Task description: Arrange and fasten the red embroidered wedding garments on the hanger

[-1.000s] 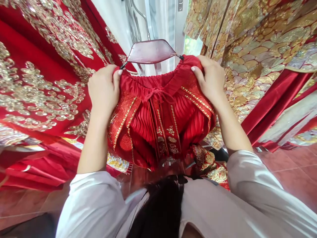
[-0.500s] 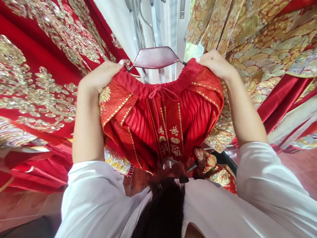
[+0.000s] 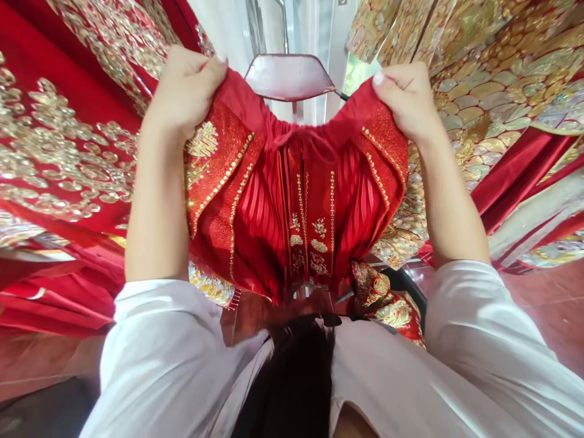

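Note:
A red pleated skirt (image 3: pixel 269 219) with gold trim and a drawstring bow (image 3: pixel 305 139) hangs stretched between my hands. On the left side of its waistband, my left hand (image 3: pixel 185 91) is closed, thumb on top. My right hand (image 3: pixel 406 97) grips the waistband's other end the same way. Just behind the waistband is a hanger (image 3: pixel 289 76) with a pale, translucent centre plate. One dark hanger arm shows near my right hand; the opposite end is hidden behind the cloth.
Red gowns with gold beading (image 3: pixel 68 140) hang on the left. To the right hangs a gold scale-patterned garment (image 3: pixel 493 79). Red and gold embroidered cloth (image 3: pixel 392 304) lies low, right of the skirt. Reddish floor tiles (image 3: pixel 542 304) show at the right.
Both hands have risen in view, drawing the waistband's ends up along the hanger. The left hanger end, visible before, is now covered. The skirt's side panels have shifted upward.

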Available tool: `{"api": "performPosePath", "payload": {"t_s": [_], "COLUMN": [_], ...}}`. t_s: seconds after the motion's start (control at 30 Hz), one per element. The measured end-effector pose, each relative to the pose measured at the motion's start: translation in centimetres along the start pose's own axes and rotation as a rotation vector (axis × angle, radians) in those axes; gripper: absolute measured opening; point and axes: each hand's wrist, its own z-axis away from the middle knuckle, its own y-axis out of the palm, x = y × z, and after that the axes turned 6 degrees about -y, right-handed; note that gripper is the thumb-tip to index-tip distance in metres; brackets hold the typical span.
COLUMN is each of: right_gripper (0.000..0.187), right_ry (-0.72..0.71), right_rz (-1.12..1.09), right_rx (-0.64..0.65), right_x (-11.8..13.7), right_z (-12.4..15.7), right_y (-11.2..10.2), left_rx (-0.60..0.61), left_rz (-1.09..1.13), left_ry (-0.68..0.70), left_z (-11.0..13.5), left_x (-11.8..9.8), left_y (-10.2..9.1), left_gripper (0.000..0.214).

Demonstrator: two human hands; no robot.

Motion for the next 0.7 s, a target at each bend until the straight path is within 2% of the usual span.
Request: {"api": "performPosePath", "payload": {"t_s": [0.07, 0.1, 0.17, 0.23, 0.3, 0.33, 0.37, 0.4, 0.43, 0.47, 0.5, 0.53, 0.57, 0.6, 0.63, 0.7], "right_gripper": [0.041, 0.039, 0.036, 0.036, 0.044, 0.047, 0.050, 0.053, 0.052, 0.051, 0.050, 0.048, 0.044, 0.038, 0.033, 0.029], "right_ry": [0.033, 0.014, -0.082, -0.148, -0.117, -0.062, 0.009, 0.098, 0.213, 0.328, 0.474, 0.657, 0.803, 0.891, 0.965, 1.058], "right_rz": [0.030, 0.053, 0.116, 0.173, 0.199, 0.212, 0.235, 0.270, 0.305, 0.326, 0.335, 0.331, 0.299, 0.267, 0.233, 0.181], "right_rx": [0.180, 0.217, 0.169, 0.080, -0.068, -0.160, -0.270, -0.352, -0.421, -0.450, -0.404, -0.245, -0.032, 0.094, 0.219, 0.360], "right_x": [0.2, 0.3, 0.2, -0.4, -1.7, -2.5, -3.4, -4.3, -5.2, -5.9, -6.4, -6.7, -6.8, -6.7, -6.4, -5.6], "right_z": [0.4, 0.6, 1.5, 3.2, 6.3, 8.4, 10.9, 13.7, 16.7, 19.8, 22.9, 25.8, 28.4, 30.7, 32.6, 35.2], "right_y": [-0.5, -0.8, -1.3, -1.5, -1.0, -0.4, 0.4, 1.4, 2.5, 3.7, 4.7, 5.7, 6.5, 7.1, 7.5, 8.1], "left_rx": [0.161, 0.213, 0.187, -0.016, -0.325, -0.467, -0.539, -0.536, -0.460, -0.245, 0.079, 0.479, 0.876, 1.065, 1.173, 1.299], "left_rz": [-0.126, -0.171, -0.205, -0.227, -0.258, -0.255, -0.204, -0.101, 0.012, 0.118, 0.226, 0.339, 0.461, 0.518, 0.553, 0.614], "left_ry": [-0.101, -0.139, -0.138, -0.020, 0.178, 0.288, 0.386, 0.321, 0.290, 0.243, 0.157, 0.053, -0.058, -0.073, -0.082, -0.144], "left_z": [0.5, 0.8, 1.2, 2.2, 4.6, 6.5, 8.8, 11.5, 14.5, 17.5, 20.4, 23.2, 25.6, 27.7, 29.6, 32.4], "left_x": [-0.5, -0.5, 0.0, 0.8, 1.4, 1.5, 1.4, 1.2, 0.8, 0.2, -0.5, -1.3, -2.0, -2.7, -3.2, -3.7], "left_y": [-0.5, -0.8, -1.1, -0.5, 1.6, 3.2, 5.3, 7.8, 10.6, 13.7, 16.8, 19.8, 22.7, 25.3, 27.7, 31.4], "left_gripper": [0.061, 0.057, 0.055, 0.051, 0.029, 0.028, 0.031, 0.029, 0.025, 0.020, 0.019, 0.022, 0.026, 0.030, 0.035, 0.047]}}
